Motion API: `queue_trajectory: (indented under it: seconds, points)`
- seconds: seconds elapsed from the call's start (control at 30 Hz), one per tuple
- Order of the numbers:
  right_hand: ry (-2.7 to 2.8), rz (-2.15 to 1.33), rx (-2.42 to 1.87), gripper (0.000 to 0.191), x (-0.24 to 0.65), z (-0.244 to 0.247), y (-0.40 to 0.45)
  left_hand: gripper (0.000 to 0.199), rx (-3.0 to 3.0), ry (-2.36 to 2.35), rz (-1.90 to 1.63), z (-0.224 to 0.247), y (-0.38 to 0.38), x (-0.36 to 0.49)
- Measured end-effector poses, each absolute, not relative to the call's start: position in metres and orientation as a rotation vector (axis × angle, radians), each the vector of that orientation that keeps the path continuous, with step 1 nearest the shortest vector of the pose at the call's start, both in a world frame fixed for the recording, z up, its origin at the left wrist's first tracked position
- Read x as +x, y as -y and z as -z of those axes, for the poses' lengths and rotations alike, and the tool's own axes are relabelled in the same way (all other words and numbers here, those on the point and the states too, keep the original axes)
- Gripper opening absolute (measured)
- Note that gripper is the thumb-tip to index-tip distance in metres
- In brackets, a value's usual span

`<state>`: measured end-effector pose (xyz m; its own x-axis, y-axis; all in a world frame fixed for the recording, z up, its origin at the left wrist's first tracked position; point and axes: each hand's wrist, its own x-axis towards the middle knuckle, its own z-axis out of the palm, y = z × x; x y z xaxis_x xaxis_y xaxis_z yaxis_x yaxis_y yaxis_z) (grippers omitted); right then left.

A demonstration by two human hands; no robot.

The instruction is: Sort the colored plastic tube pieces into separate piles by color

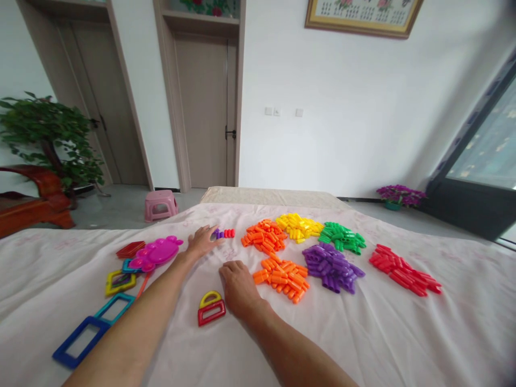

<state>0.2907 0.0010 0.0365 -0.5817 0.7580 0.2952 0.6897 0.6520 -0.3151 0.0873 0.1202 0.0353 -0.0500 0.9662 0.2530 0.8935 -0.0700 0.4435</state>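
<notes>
My left hand reaches forward over the cloth, its thumb and fingers apart around the near end of a short row of purple and red plastic pieces. I cannot tell whether the fingertips press on the purple end. Closer to me, my right hand rests low on the cloth with its fingers curled together, and anything inside them is hidden. Just left of it lie a yellow half-round frame and a red frame, touching each other. An orange pile of tube-like pieces is to its right.
Farther piles are orange, yellow, green, purple and red. At left lie a magenta paw-shaped toy, a blue frame and other coloured frames. A pink stool stands beyond the cloth-covered table.
</notes>
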Motion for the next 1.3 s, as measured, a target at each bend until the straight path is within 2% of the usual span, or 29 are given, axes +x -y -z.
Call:
queue_trajectory:
  seconds: [0.13,0.37,0.67,0.83,0.93,1.0,1.13,1.3]
  points:
    - [2.481,-0.206,-1.143,0.027,0.289,-0.034,-0.002,0.064,2.17,-2.016,-0.65,-0.034,-0.137,0.116]
    - [2.481,-0.188,-1.153,0.027,0.289,-0.033,-0.002,0.041,2.264,-1.922,-0.701,-0.037,-0.132,0.141]
    - [2.445,-0.23,-1.195,0.026,0.291,-0.041,0.0,0.037,2.312,-1.725,-0.754,-0.039,-0.078,0.124]
    - [2.276,-0.209,-1.272,0.037,0.295,-0.046,0.001,0.04,2.177,-1.521,-0.936,-0.048,-0.041,0.112]
    - [2.181,-0.141,-1.328,0.045,0.296,-0.041,-0.002,0.04,1.984,-1.656,-1.217,-0.045,-0.018,0.098]
    - [2.159,-0.088,-1.37,0.051,0.294,-0.036,-0.004,0.039,1.901,-1.837,-1.263,-0.037,-0.002,0.084]
    - [2.256,-0.012,-1.405,0.06,0.287,-0.03,-0.01,0.037,1.912,-2.098,-1.053,-0.016,0.022,0.062]
    - [2.313,0.074,-1.51,0.056,0.278,-0.041,-0.034,0.033,2.026,-2.16,-0.878,-0.011,0.024,0.057]
